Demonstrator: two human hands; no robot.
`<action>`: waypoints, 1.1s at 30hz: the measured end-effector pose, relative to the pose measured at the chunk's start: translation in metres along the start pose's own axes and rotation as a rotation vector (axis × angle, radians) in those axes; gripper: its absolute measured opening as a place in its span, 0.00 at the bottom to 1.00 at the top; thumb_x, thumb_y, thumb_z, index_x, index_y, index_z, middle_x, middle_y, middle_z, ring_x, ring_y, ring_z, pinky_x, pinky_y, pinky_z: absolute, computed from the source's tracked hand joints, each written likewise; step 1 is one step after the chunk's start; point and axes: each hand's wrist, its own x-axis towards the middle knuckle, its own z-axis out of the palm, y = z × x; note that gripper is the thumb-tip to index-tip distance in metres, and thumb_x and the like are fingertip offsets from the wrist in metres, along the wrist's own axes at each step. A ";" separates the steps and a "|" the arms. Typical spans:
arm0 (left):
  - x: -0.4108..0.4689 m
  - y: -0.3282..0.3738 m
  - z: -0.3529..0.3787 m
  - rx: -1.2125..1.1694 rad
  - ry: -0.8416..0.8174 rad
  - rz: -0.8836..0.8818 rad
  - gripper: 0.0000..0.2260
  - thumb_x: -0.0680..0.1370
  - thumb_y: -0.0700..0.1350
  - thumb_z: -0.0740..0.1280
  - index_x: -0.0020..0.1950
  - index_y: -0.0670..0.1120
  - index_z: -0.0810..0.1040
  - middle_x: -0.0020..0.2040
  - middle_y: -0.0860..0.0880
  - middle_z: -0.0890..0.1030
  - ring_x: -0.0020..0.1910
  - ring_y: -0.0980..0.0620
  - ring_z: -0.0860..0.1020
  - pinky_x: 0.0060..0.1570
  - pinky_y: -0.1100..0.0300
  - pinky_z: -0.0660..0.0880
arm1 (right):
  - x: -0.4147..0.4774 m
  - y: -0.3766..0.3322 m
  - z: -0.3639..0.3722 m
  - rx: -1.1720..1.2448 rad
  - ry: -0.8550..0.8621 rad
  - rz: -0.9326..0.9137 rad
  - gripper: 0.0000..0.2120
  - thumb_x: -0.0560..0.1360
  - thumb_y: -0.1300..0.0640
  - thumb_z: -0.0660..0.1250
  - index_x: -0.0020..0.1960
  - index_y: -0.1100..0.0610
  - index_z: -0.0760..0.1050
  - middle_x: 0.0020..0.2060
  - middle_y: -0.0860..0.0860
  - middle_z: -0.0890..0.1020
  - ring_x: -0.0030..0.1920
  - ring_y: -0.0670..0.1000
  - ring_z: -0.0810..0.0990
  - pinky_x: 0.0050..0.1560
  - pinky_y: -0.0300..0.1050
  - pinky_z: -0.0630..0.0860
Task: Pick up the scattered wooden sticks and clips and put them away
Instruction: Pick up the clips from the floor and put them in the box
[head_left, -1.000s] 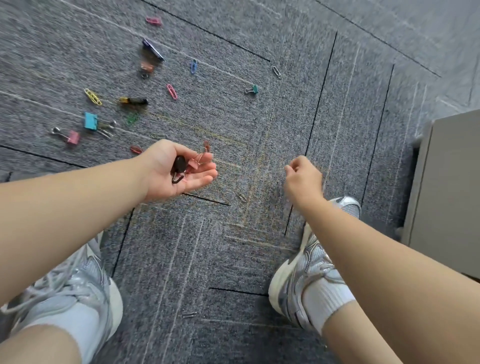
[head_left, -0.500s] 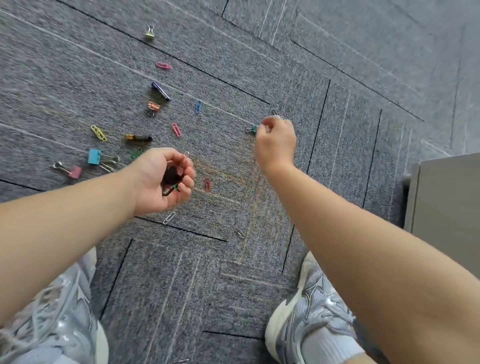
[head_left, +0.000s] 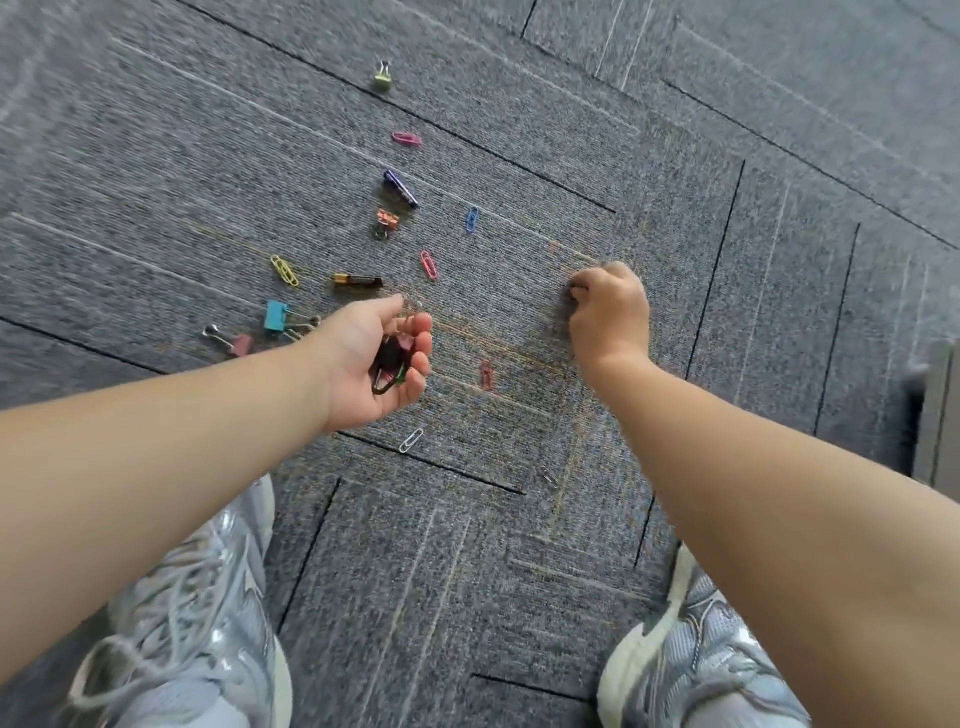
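Clips (head_left: 390, 364) gathered so far sit in a small dark heap in the left hand (head_left: 371, 358). Its fingers now curl up around them, where a second ago the palm lay flat and open. The right hand (head_left: 610, 317) has swung out from beside the shoe to the spot where a small green binder clip lay. Its fingers are bunched down against the carpet (head_left: 519, 571) and that clip no longer shows. It is probably under the fingertips, but the knuckles hide the grip, so I cannot tell whether it is pinched yet.

Much is left on the floor: a red paper clip (head_left: 486, 375) between the hands, a white paper clip (head_left: 411, 440) below the left hand, and a teal binder clip (head_left: 275, 316), a yellow paper clip (head_left: 284, 270) and a blue paper clip (head_left: 471, 219) farther out. No wooden sticks are in view.
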 end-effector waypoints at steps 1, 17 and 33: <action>-0.002 -0.001 0.000 0.002 -0.008 0.005 0.19 0.81 0.56 0.56 0.39 0.47 0.77 0.30 0.51 0.75 0.26 0.56 0.72 0.23 0.67 0.70 | 0.001 -0.002 0.000 0.050 -0.002 0.063 0.09 0.77 0.67 0.61 0.53 0.62 0.79 0.51 0.54 0.76 0.48 0.53 0.75 0.48 0.42 0.75; -0.026 -0.019 -0.021 -0.241 -0.119 -0.019 0.14 0.81 0.50 0.59 0.40 0.45 0.76 0.33 0.50 0.79 0.30 0.54 0.80 0.29 0.64 0.78 | -0.135 -0.132 -0.022 0.544 -0.196 -0.283 0.06 0.69 0.64 0.72 0.45 0.57 0.85 0.44 0.51 0.84 0.45 0.43 0.79 0.50 0.33 0.74; -0.031 -0.011 -0.089 -0.248 -0.006 -0.054 0.15 0.79 0.49 0.60 0.33 0.47 0.71 0.29 0.55 0.67 0.24 0.60 0.65 0.21 0.71 0.65 | -0.109 -0.068 0.015 0.272 -0.371 0.195 0.03 0.79 0.59 0.62 0.47 0.58 0.70 0.42 0.51 0.76 0.40 0.50 0.74 0.42 0.49 0.75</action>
